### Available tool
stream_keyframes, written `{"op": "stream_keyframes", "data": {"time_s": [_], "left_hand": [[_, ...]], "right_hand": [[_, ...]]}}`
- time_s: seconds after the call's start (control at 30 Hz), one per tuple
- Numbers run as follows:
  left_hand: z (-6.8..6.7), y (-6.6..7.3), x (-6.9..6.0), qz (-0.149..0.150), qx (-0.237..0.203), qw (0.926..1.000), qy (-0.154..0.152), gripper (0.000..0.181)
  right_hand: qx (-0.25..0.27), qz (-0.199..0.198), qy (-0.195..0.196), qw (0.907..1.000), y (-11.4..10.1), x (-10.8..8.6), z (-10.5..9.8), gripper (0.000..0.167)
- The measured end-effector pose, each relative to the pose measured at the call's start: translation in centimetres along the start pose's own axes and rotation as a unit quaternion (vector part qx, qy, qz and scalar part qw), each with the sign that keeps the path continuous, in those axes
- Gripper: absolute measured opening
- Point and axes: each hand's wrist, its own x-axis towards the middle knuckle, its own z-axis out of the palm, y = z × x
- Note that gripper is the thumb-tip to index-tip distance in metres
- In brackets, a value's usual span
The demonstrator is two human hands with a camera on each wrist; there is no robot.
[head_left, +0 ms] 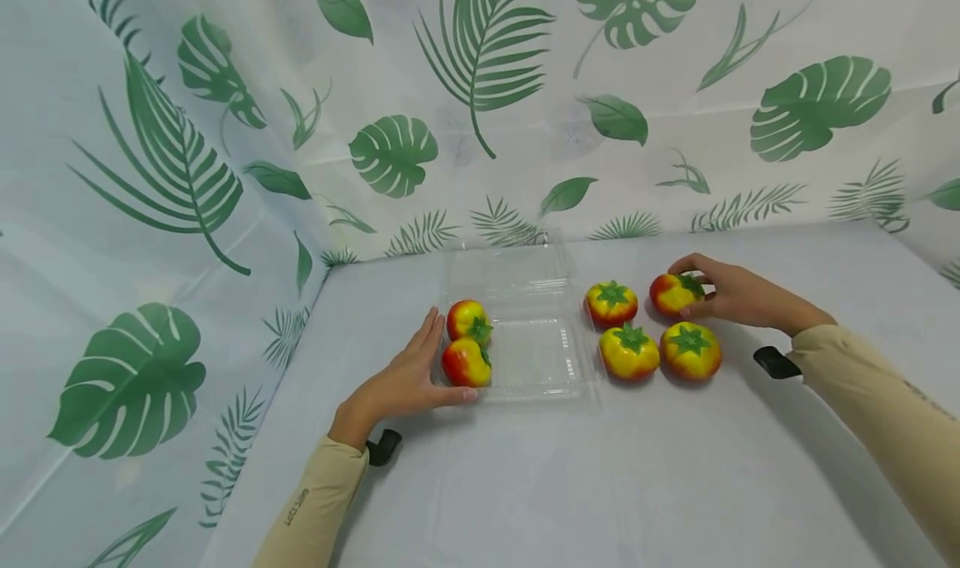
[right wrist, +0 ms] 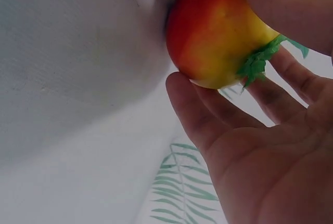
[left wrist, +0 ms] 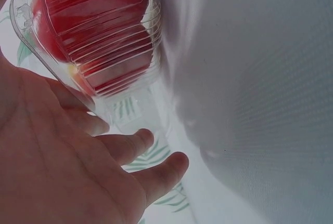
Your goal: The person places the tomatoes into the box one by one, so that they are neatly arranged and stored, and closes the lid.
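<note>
Tomato-shaped fruit (head_left: 663,291), red and yellow, right of the clear clamshell container (head_left: 528,351), gripped in the right hand (head_left: 731,291) between thumb and curled fingers. Three similar fruits (head_left: 628,356) lie to its left and near side. Left hand (head_left: 401,381), fingers extended, lies against the container's left side; two fruits (head_left: 465,364) sit inside, at left.
</note>
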Motion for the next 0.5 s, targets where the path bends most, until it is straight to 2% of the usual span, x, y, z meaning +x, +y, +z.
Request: {"op": "stream_keyframes", "data": {"time_s": [0.17, 0.5], "left_hand": [[-0.1, 0.0, -0.1, -0.005, -0.004, 1.0, 0.002, 0.129], [-0.2, 0.4, -0.1, -0.003, -0.007, 1.0, 0.002, 0.129]], "right_hand": [[0.007, 0.005, 0.01, 0.9999, 0.0, 0.1, 0.0, 0.064], [0.022, -0.008, 0.047, 0.9986, -0.9, 0.0, -1.6, 0.067]]}}
